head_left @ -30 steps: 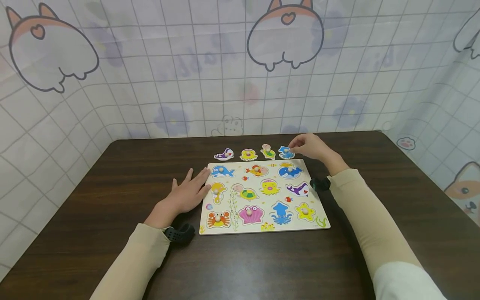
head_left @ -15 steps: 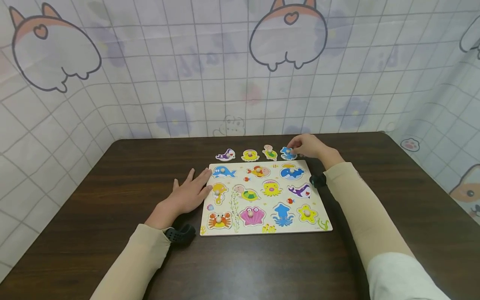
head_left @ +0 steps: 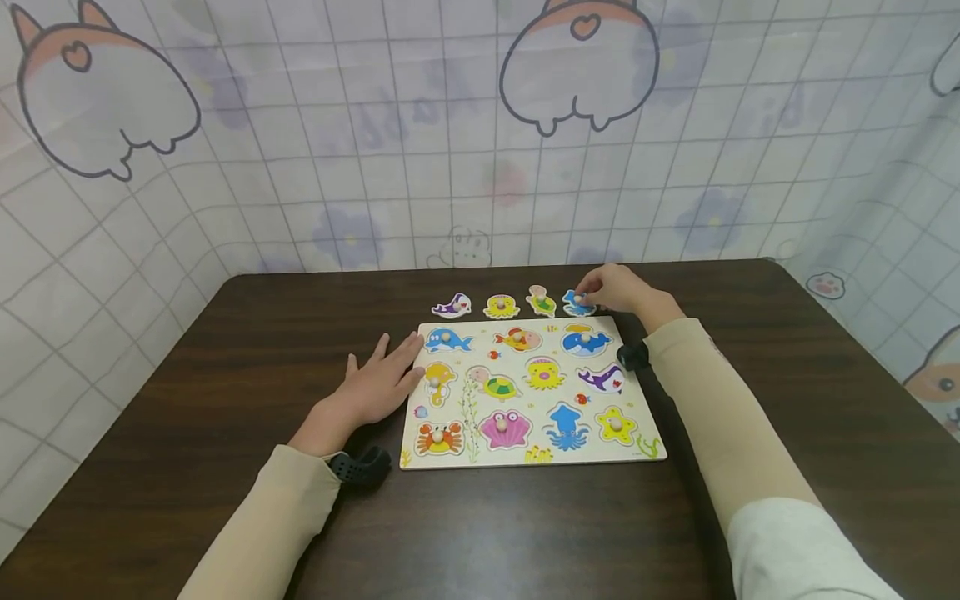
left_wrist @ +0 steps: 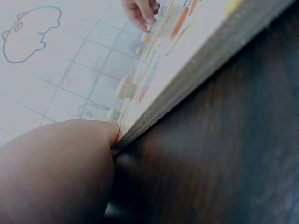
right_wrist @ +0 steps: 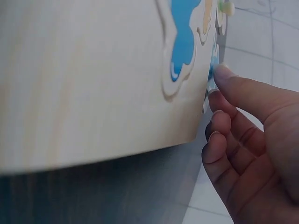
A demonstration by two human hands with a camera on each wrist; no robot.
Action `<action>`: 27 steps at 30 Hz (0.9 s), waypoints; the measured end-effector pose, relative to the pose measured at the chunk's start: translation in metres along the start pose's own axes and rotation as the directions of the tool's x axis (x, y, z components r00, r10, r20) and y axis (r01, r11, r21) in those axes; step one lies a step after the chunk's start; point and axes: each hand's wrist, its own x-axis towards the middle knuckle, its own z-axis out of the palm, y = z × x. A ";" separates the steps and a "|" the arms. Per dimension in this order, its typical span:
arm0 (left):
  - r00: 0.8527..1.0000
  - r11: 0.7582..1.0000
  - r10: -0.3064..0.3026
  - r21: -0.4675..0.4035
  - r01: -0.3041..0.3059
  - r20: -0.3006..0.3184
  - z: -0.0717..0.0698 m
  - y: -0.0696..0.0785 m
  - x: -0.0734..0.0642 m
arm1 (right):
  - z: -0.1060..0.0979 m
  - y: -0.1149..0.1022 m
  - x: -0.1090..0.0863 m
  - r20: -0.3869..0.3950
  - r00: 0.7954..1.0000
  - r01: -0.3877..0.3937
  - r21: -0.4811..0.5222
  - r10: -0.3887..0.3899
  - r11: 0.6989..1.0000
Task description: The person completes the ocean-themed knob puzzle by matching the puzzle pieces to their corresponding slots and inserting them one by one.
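The right hand [head_left: 618,288], fingers curled, pinches the squid [head_left: 576,305] on the table [head_left: 525,533] just beyond the board [head_left: 482,335], the left hand [head_left: 371,387], fingers spread, touches the board's left edge, and turtle [head_left: 541,302], octopus [head_left: 501,307] and purple whale [head_left: 452,307] lie left of the squid.

The dark table [head_left: 480,533] bore a puzzle board [head_left: 483,332] — beyond it, a whale piece [head_left: 452,306], octopus piece [head_left: 501,307], turtle piece [head_left: 541,302] and squid piece [head_left: 573,307].

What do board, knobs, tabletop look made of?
Board: likely wood or fiberboard; printed face, faint grain in right-wrist view. Knobs: probably wood, smooth, pale tan; plastic possible. Tabletop: wood or wood-look laminate; dark streaky grain, soft sheen.
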 end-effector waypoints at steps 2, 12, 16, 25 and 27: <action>1.000 1.000 0.001 0.002 -0.001 -0.004 -0.001 0.001 0.001 | -0.001 -0.001 0.000 -0.004 1.000 0.004 -0.010 -0.004 1.000; 1.000 1.000 -0.002 0.007 0.002 -0.002 -0.004 0.001 0.001 | -0.008 -0.003 0.002 -0.036 0.999 0.006 -0.016 -0.007 1.000; 1.000 1.000 -0.003 0.011 0.003 0.001 -0.004 0.001 0.001 | -0.010 -0.005 -0.002 -0.045 0.999 0.020 -0.025 -0.021 0.999; 1.000 1.000 -0.003 0.001 0.003 0.001 -0.001 -0.001 0.001 | -0.016 -0.011 -0.015 -0.072 0.996 0.051 -0.031 -0.053 0.998; 1.000 1.000 -0.002 -0.002 0.002 0.002 0.000 -0.001 0.002 | -0.018 -0.013 -0.020 -0.078 0.995 0.057 -0.038 -0.060 0.998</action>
